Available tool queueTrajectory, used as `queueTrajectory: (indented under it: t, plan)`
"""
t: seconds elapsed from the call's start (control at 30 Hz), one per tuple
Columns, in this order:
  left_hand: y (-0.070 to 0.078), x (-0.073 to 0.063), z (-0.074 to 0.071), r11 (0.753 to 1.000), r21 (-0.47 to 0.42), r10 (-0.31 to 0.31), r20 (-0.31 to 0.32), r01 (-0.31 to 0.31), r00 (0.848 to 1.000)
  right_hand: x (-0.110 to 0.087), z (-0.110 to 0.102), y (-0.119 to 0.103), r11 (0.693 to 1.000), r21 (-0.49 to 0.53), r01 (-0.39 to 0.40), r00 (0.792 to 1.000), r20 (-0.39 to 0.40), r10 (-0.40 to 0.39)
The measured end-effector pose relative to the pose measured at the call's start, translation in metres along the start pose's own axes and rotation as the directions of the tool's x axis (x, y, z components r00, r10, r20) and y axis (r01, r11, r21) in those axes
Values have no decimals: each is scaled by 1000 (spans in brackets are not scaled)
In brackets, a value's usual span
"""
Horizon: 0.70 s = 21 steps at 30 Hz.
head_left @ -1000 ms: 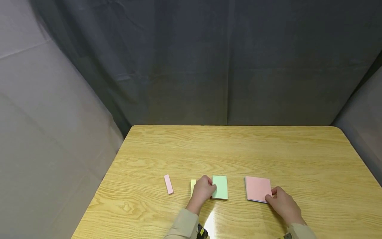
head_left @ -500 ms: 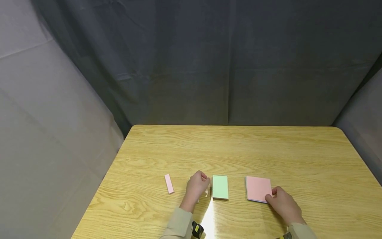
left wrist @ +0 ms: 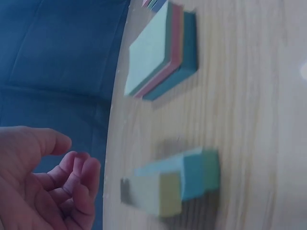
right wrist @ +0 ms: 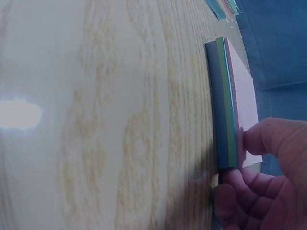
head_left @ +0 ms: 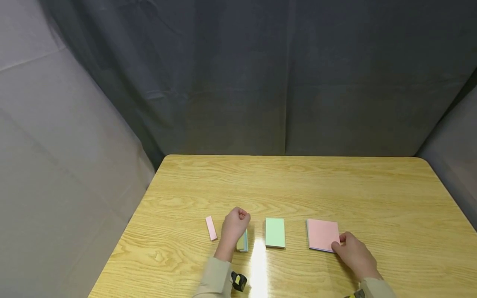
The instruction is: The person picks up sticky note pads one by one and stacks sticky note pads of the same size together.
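My left hand (head_left: pixel 234 225) hovers over a small stack of narrow sticky-note pads, its fingers loosely bent and nothing between them. In the left wrist view a yellow pad (left wrist: pixel 170 194) tops that stack, with blue and green pads (left wrist: pixel 193 175) showing beneath. To the right lies a rectangular stack of sticky notes (head_left: pixel 275 233), pale green on top with pink and teal layers below. My right hand (head_left: pixel 354 254) pinches the near right corner of a square sticky-note stack (head_left: pixel 323 235). Its thumb presses the pink top, and blue and green layers show along the side (right wrist: pixel 225 105).
A single narrow pink sticky-note pad (head_left: pixel 211 228) lies left of the left hand. Everything rests on a wood-grain table (head_left: pixel 298 186). A dark curtain (head_left: pixel 238 82) hangs behind its far edge, and pale cloth (head_left: pixel 74 165) hangs at the left.
My left hand has moved left from the green-topped stack and lifted over the narrow pads, which now show partly beneath it. The right hand has stayed on the pink-topped stack.
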<state>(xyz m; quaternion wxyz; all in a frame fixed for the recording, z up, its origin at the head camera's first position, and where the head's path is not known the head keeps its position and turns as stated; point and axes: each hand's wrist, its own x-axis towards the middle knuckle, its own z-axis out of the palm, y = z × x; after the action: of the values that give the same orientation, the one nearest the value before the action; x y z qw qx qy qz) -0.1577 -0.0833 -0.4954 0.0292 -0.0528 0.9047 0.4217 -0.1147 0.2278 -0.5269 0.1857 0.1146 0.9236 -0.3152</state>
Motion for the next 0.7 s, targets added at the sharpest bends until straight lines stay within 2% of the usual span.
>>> queueTrajectory:
  t: [0.33, 0.7]
  plan:
    - [-13, 3, -19, 999, -16, -45, -70, 44, 997, -2, -1, -1, 1000, 4, -5, 1000, 5, 5]
    - [-32, 2, -30, 995, 46, -78, -152, 86, 985, -4, 1, -2, 1000, 19, -9, 1000, -3, 9]
